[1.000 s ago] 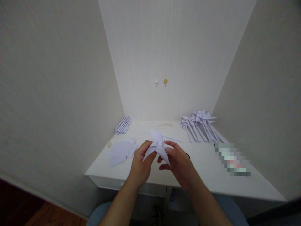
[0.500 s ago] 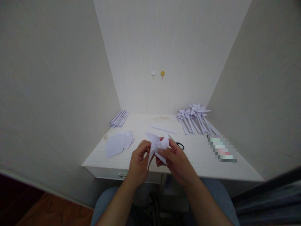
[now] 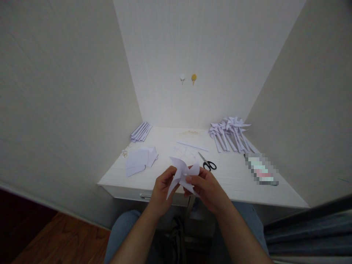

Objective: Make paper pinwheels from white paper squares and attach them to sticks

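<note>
Between my two hands, over the desk's front edge, is a white paper pinwheel (image 3: 180, 175) with curled blades. My left hand (image 3: 164, 189) grips its left side, fingers partly hidden behind the paper. On the other side my right hand (image 3: 209, 189) holds it, the thumb pressed near the centre. Black-handled scissors (image 3: 208, 163) lie on the desk just beyond my right hand. Farther back rests a thin rolled paper stick (image 3: 192, 146).
White paper sheets (image 3: 139, 160) lie at left, with a stack of paper sticks (image 3: 141, 132) behind. Finished pinwheels on sticks (image 3: 228, 134) are piled at back right. A blurred-out phone-like object (image 3: 261, 170) lies at right. Two hooks, one yellow (image 3: 194, 77), are on the back wall.
The view has shifted slightly. My hands sit a little lower relative to the desk, so the scissors' handles now show fully. The pinwheel has tilted slightly and stays in both hands.
</note>
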